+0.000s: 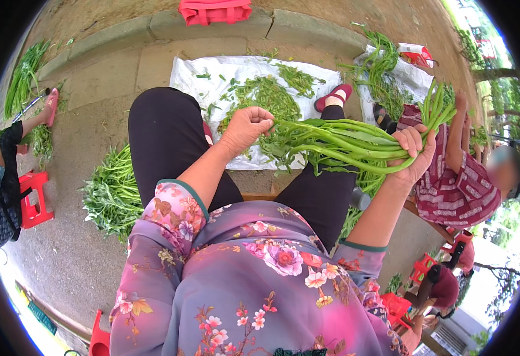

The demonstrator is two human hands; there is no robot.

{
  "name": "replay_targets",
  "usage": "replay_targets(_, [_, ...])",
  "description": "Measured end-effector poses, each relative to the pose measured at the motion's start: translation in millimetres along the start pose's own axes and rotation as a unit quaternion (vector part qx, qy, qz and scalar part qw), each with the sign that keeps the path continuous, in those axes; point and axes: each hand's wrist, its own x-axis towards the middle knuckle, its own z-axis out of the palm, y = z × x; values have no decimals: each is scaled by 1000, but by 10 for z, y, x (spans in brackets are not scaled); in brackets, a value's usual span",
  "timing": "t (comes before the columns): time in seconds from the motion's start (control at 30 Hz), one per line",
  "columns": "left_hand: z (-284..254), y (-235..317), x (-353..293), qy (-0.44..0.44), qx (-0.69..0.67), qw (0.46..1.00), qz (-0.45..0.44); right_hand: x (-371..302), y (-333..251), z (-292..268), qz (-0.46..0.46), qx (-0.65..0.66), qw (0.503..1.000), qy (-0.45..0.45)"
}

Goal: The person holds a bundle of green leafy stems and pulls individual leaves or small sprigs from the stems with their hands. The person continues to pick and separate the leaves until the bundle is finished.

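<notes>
My right hand (413, 155) grips a thick bunch of long green vegetable stalks (343, 145) by the stem end, held level above my knees. The leafy tips point left. My left hand (247, 127) is closed on those leafy tips, pinching a stem at the bunch's left end. Beneath both hands lies a white plastic sheet (189, 74) strewn with plucked green leaves (266, 95). My black trousers and one red shoe (333, 97) show below the bunch.
A heap of leafy stalks (110, 193) lies on the concrete at my left. A person in a dark red patterned top (461, 184) sits at my right holding greens. Another person sits at far left beside a red stool (32, 199). A stone kerb runs along the back.
</notes>
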Motion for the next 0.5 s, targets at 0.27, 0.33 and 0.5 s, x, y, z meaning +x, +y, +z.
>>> replay_targets(0.27, [-16, 84, -7, 33, 39, 999, 1, 9, -76, -77, 0, 11, 1000, 10])
replay_targets(0.33, [-14, 114, -18, 36, 61, 997, 17, 7, -104, -91, 5, 18, 1000, 7])
replay_targets(0.5, [-11, 130, -21, 54, 81, 995, 27, -37, -175, -118, -2, 29, 1000, 9])
